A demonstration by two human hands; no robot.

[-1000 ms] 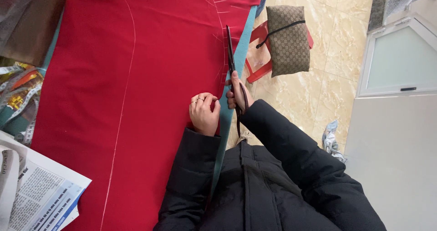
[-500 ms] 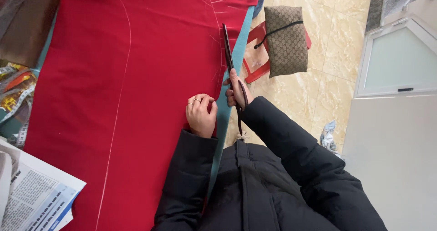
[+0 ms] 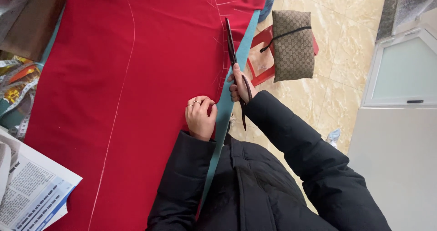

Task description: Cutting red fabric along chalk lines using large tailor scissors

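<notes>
While a folded newspaper point(image 3: 32, 190) lies at the far left of the table, the red fabric point(image 3: 136, 76) spreads across most of the surface, a chalk line point(image 3: 119, 99) curving down it. The left hand point(image 3: 200, 117) rests on the cloth near its right edge, fingers curled into a loose fist, holding nothing. Just beside it, the right hand point(image 3: 240, 86) is closed on the handles of the long dark scissors point(image 3: 233, 58), whose blades lie along the fabric's edge. Compared with a second ago, both hands sit slightly further along that edge, so the cut appears to be advancing. A patterned cushion point(image 3: 293, 44) sits on a red stool point(image 3: 259, 62) beyond.
</notes>
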